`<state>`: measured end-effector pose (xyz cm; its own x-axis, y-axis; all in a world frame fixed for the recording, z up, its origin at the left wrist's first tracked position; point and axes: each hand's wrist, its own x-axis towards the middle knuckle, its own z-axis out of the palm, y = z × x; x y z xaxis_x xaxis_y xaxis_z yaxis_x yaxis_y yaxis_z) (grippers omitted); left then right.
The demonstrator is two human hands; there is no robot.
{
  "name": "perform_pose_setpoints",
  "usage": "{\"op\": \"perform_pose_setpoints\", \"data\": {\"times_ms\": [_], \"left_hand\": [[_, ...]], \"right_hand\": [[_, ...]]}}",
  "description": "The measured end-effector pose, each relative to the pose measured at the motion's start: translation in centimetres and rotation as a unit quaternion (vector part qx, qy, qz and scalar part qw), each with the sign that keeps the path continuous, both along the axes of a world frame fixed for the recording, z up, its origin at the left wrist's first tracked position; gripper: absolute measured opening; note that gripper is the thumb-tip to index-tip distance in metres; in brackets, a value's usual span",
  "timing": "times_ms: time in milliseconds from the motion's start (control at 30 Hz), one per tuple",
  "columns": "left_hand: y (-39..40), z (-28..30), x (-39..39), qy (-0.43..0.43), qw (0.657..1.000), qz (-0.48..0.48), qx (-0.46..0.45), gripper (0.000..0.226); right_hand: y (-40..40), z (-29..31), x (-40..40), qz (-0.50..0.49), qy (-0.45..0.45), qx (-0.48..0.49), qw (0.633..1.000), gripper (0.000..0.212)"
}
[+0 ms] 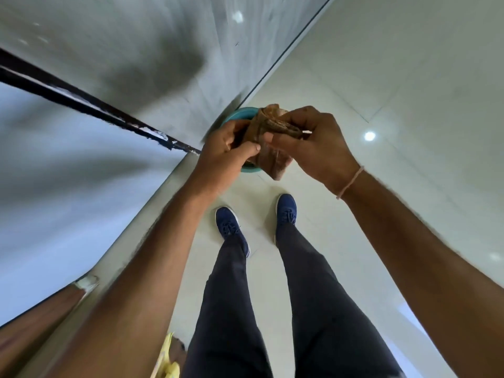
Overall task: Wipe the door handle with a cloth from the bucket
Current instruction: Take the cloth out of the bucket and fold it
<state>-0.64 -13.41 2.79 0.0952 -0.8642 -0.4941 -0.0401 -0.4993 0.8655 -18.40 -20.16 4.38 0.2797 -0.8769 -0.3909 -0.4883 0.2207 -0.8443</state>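
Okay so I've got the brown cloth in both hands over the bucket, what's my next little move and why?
Probably look up and find the door handle: both the left hand and right hand already grip the folded cloth above the teal bucket, and no handle shows in view. Whether the cloth still needs wringing can't be told.

Bright even light, lamp glare spots on glossy floor, motion blur, wide-angle edge bending
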Motion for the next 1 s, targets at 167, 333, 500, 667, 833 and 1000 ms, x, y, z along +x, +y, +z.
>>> {"op": "perform_pose_setpoints", "data": {"times_ms": [167,333,500,667,833,1000], "left_hand": [[4.3,6.6,-0.3,0.021,0.999,-0.012,-0.028,0.053],[8.6,10.7,-0.2,0.010,0.998,-0.007,-0.058,0.057],[11.5,13.1,-0.3,-0.049,0.993,0.088,-0.067,0.043],[14.8,15.8,-1.2,-0.031,0.977,0.201,-0.063,0.023],[17.6,17.7,-2.0,0.015,0.953,0.298,-0.047,0.019],[20.6,19.5,-1.9,0.049,0.924,0.378,-0.041,0.017]], "right_hand": [[4.0,7.9,-0.6,-0.033,0.008,-0.019,0.999,0.019],[7.7,13.1,-0.3,-0.119,-0.053,0.035,0.991,0.008],[10.1,15.1,0.1,-0.156,-0.121,0.116,0.973,0.019],[11.3,16.5,0.0,-0.128,-0.165,0.221,0.953,0.020],[13.5,18.1,1.0,-0.061,-0.166,0.199,0.964,0.039],[16.9,19.5,1.3,0.218,-0.086,-0.108,0.966,0.072]]}}
